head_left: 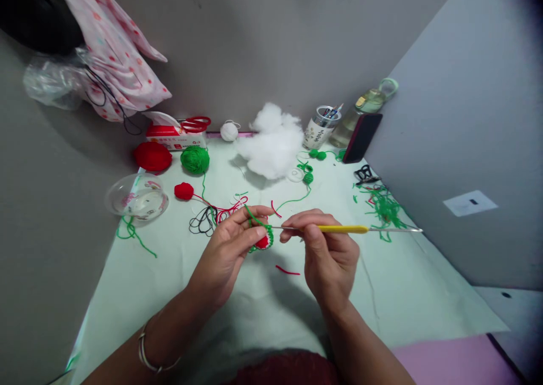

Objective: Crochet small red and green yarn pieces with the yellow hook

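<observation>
Pinched in my left hand (231, 246) is a small round crochet piece (263, 241), red in the middle with a white ring and a green edge. Green yarn runs from that edge up over my left fingers. My right hand (328, 252) grips a crochet hook (343, 229) by its yellow handle, held nearly level. Its thin metal tip reaches the green edge of the piece, beside my left thumb; the very end is hidden in the stitches. A second metal end sticks out to the right of the handle.
Behind my hands lie a green yarn ball (195, 159), red yarn balls (184, 191), white stuffing (271, 145) and a tissue box (176, 139) with red scissors (195, 124). At right are a pen can (320, 129), bottle (358, 113), phone (363, 138) and green yarn scraps (384, 205). A clear bowl (112, 198) stands left.
</observation>
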`<state>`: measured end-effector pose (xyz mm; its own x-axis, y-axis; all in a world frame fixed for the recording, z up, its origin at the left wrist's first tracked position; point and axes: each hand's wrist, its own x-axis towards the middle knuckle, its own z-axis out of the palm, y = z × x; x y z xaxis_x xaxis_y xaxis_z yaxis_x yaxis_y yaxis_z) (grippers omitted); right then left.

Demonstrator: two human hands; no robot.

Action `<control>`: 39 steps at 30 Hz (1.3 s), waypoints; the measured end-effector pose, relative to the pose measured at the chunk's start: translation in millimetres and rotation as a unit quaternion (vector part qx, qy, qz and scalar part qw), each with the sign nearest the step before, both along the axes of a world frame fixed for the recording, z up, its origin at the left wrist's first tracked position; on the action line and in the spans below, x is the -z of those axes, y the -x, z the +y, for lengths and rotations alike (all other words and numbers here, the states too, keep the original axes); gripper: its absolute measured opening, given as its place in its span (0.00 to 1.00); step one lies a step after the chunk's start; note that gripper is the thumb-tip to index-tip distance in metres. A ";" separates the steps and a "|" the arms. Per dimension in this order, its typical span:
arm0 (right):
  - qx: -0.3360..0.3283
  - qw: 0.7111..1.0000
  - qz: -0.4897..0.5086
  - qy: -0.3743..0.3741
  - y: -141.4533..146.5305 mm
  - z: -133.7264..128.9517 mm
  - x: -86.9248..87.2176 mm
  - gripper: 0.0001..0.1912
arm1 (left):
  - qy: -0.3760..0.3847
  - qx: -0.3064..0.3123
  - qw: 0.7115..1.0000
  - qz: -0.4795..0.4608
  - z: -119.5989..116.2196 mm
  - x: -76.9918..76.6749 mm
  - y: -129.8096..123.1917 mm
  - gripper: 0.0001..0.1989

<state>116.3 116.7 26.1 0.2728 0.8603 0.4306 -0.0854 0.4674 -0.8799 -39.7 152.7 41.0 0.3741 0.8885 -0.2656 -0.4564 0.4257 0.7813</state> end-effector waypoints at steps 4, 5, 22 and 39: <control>-0.031 0.997 0.059 0.040 -0.5 2.0 -2.6 0.10 | -0.003 0.014 1.000 0.003 -1.2 -1.0 0.2 0.12; -0.034 0.996 0.072 0.046 -0.3 2.5 -3.4 0.10 | -0.004 0.016 1.000 0.005 -1.2 -1.2 0.3 0.12; -0.051 0.997 0.001 0.054 6.9 4.4 4.8 0.04 | -0.052 -0.033 0.998 -0.012 -5.1 1.7 -3.7 0.25; -0.064 0.978 0.135 0.145 5.6 10.2 2.1 0.11 | -0.095 0.010 0.995 -0.017 -1.7 -0.1 1.6 0.27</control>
